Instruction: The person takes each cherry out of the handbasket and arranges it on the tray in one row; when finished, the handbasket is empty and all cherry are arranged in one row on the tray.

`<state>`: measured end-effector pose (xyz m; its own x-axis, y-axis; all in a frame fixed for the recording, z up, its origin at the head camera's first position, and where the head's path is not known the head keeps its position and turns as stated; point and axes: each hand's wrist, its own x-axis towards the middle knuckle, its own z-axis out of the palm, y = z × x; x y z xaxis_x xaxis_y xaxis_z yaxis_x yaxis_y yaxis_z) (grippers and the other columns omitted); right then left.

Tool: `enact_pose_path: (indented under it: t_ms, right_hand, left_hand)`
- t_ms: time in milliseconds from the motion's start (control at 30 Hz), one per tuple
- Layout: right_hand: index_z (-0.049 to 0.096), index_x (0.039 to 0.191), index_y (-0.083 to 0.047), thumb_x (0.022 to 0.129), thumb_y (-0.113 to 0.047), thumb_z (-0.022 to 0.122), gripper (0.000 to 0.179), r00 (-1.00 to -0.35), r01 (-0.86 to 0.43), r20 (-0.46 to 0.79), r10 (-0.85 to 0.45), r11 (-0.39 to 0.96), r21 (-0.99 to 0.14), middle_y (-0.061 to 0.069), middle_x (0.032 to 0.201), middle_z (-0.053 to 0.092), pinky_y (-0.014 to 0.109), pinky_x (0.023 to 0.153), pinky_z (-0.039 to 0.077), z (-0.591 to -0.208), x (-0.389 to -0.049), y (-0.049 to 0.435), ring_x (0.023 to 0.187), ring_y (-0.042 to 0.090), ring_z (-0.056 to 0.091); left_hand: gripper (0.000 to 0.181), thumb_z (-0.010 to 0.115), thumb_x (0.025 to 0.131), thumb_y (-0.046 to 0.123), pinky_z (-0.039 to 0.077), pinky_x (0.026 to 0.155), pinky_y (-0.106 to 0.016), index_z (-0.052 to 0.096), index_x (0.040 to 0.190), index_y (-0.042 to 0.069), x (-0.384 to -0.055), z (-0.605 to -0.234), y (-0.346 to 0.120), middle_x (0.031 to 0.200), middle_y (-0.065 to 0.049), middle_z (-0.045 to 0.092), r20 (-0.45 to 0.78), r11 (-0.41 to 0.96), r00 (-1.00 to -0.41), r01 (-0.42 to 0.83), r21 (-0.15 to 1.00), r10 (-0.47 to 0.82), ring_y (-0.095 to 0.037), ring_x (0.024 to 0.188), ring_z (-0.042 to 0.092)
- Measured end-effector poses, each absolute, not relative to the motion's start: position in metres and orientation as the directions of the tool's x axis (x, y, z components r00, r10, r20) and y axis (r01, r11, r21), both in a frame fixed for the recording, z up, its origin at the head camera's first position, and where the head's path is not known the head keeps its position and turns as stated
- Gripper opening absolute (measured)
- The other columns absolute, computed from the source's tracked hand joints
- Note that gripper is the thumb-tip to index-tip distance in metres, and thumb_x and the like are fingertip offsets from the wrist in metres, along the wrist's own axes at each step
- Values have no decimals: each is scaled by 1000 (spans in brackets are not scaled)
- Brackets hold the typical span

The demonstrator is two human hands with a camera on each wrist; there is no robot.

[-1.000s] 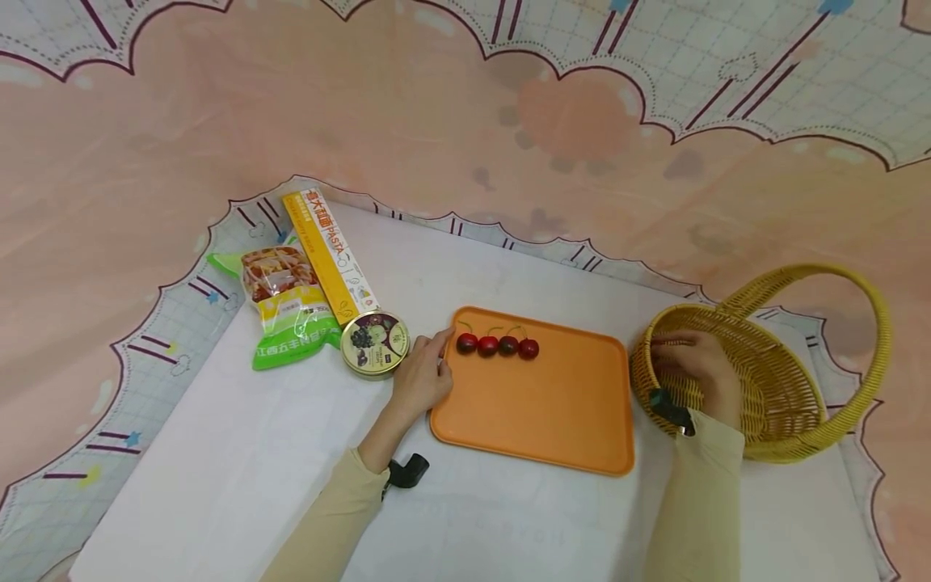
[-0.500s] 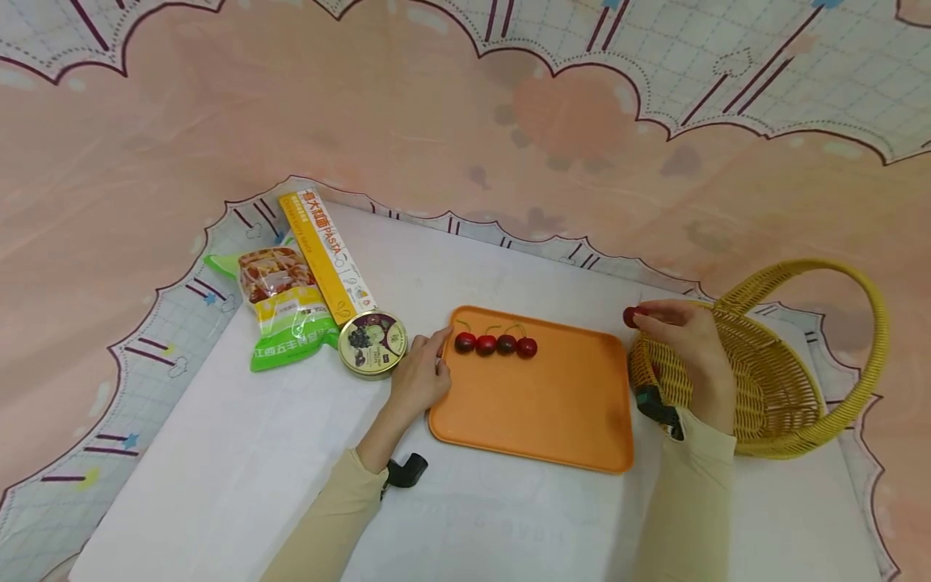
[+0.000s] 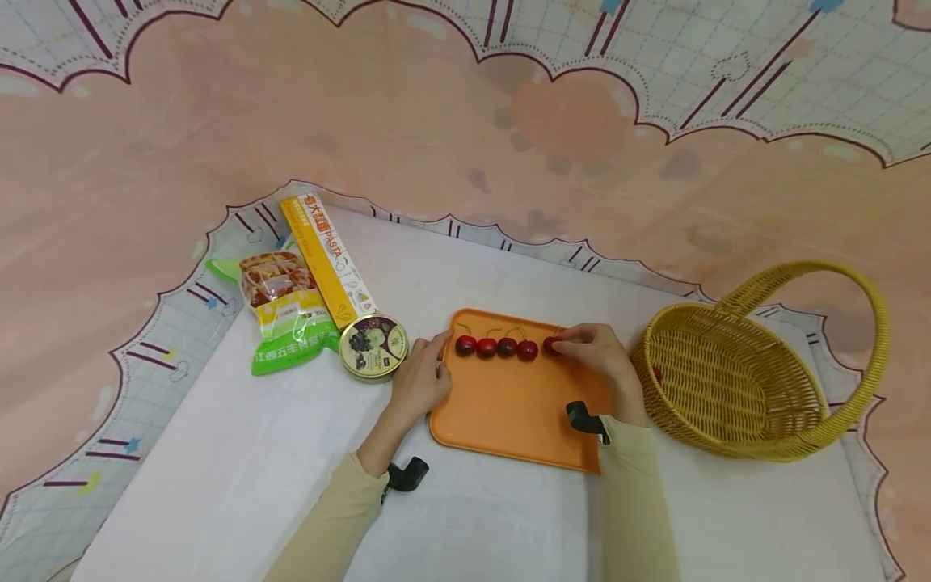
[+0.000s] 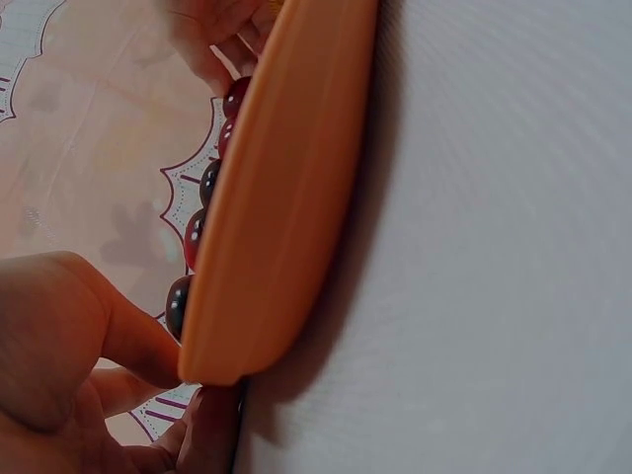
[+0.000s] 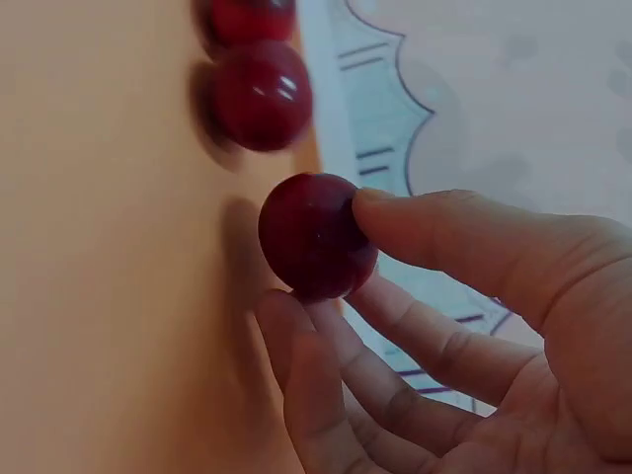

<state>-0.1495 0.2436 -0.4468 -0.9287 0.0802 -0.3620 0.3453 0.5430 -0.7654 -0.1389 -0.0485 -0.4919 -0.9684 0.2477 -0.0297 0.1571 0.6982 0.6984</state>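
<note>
In the head view my left hand point(image 3: 422, 376) holds the left edge of an orange tray point(image 3: 509, 420). The left wrist view shows its thumb on the tray's rim and fingers lower at the edge. My right hand point(image 3: 600, 356) is over the tray's right part and pinches a dark red cherry point(image 5: 311, 237) between thumb and fingers, just above the tray surface. Several cherries with green stems stand in a row along the tray's far side; the rightmost cherry point(image 3: 527, 350) of that row is nearest the held one, with a small gap between.
A yellow wicker basket point(image 3: 727, 436) with a tall handle stands right of the tray, a bit of red visible inside. Left of the tray are a round tin point(image 3: 373, 346), a pasta box point(image 3: 327, 259) and a green food bag point(image 3: 291, 331). A patterned cloth point(image 3: 407, 162) hangs behind.
My right hand has come out of the basket with a cherry and moved left over the tray, beside the row. My left hand has stayed at the tray's edge.
</note>
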Motion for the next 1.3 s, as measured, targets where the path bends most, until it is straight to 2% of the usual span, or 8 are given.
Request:
enact_pose_path:
  t_ms: [300, 567, 733, 1000, 1200, 1300]
  right_hand:
    - [69, 113, 5, 91, -19, 71, 33, -913, 370, -402, 71, 558, -743, 11, 101, 70, 27, 76, 44, -452, -149, 236, 84, 19, 55]
    - [68, 114, 6, 91, -17, 70, 32, -902, 375, -430, 27, 541, -753, 7, 94, 71, 29, 74, 45, -452, -148, 236, 83, 19, 59]
    - [67, 116, 5, 92, -21, 68, 35, -901, 376, -434, 25, 545, -749, 11, 98, 71, 30, 79, 45, -452, -147, 235, 88, 20, 63]
    - [64, 118, 8, 98, -21, 59, 36, -925, 352, -371, 78, 544, -762, 22, 111, 66, 41, 91, 46, -446, -149, 233, 99, 33, 60]
    - [65, 119, 5, 98, -22, 58, 35, -961, 257, -265, 74, 581, -772, 22, 111, 64, 33, 81, 45, -441, -152, 228, 97, 31, 55]
    - [65, 120, 6, 99, -18, 57, 33, -979, 175, -202, 19, 582, -794, 23, 114, 64, 30, 77, 47, -440, -156, 224, 98, 32, 57]
  left_hand:
    - [56, 56, 88, 4, 38, 60, -33, 52, 143, 10, -139, -494, -49, 96, -10, 52, -29, 700, -969, 155, 697, 244, -23, 74, 49]
    - [57, 56, 88, 4, 37, 59, -32, 51, 144, 10, -139, -495, -49, 96, -10, 51, -40, 700, -969, 146, 699, 242, -23, 73, 48]
    - [57, 56, 87, 4, 38, 60, -33, 50, 144, 10, -139, -493, -49, 98, -10, 51, -47, 699, -970, 139, 701, 240, -23, 75, 49]
    - [57, 56, 88, 4, 38, 61, -33, 50, 144, 11, -139, -492, -48, 99, -11, 51, -53, 700, -969, 136, 701, 242, -23, 75, 49]
    - [57, 56, 88, 4, 38, 61, -33, 50, 144, 10, -139, -492, -48, 99, -12, 52, -46, 700, -969, 142, 700, 243, -23, 75, 50]
    - [57, 56, 87, 4, 38, 60, -33, 51, 143, 11, -139, -492, -49, 98, -12, 52, -42, 701, -969, 147, 698, 245, -23, 73, 50]
